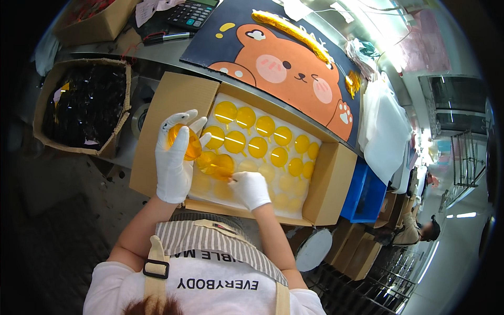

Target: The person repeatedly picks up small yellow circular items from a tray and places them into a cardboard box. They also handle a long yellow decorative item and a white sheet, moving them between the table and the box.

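My left hand, in a white glove, is shut around a stack of orange-yellow round lenses above the left side of an open cardboard box. My right hand, also gloved, pinches an orange-yellow lens piece at its lower edge, low over the box. That piece is blurred and overlaps another lens, so its outline is hard to tell. Rows of yellow tabbed lenses lie on a white sheet inside. Paler discs show through the sheet nearer to me.
A bear-printed mat lies behind the box, bearing a long stack of yellow lenses. At left is a carton of dark pieces; a calculator is beyond. A blue bin stands right. Another person is farther off.
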### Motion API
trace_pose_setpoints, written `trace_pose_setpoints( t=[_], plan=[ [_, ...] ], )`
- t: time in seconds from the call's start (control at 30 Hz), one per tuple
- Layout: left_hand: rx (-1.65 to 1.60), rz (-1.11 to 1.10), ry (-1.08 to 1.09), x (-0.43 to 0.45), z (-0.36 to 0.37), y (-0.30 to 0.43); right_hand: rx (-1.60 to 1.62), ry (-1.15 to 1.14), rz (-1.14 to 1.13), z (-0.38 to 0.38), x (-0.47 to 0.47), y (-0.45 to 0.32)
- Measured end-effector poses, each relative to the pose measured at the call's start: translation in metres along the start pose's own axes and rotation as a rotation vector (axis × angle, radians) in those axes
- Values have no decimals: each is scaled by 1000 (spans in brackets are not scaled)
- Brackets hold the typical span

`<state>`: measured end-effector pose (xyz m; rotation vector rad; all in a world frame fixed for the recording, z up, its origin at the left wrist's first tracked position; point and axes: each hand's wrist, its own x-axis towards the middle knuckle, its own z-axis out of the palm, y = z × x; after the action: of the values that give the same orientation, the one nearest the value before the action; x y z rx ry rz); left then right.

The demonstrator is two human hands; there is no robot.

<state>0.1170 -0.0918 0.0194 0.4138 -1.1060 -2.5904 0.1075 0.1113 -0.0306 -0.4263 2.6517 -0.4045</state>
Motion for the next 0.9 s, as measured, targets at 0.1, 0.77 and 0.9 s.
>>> trace_pose_setpoints(
  t=[0.1,0.77,0.9],
  plan=[
    [74,-63,-36,-6,-10,-8,-216,-44,171,-13,-12,45],
    [296,-308,-235,-56,5,-109,953,-97,216,3,-52,29],
    [283,-450,-196,-54,-2,-97,778,-206,192,-9,-53,17]
  ],
)
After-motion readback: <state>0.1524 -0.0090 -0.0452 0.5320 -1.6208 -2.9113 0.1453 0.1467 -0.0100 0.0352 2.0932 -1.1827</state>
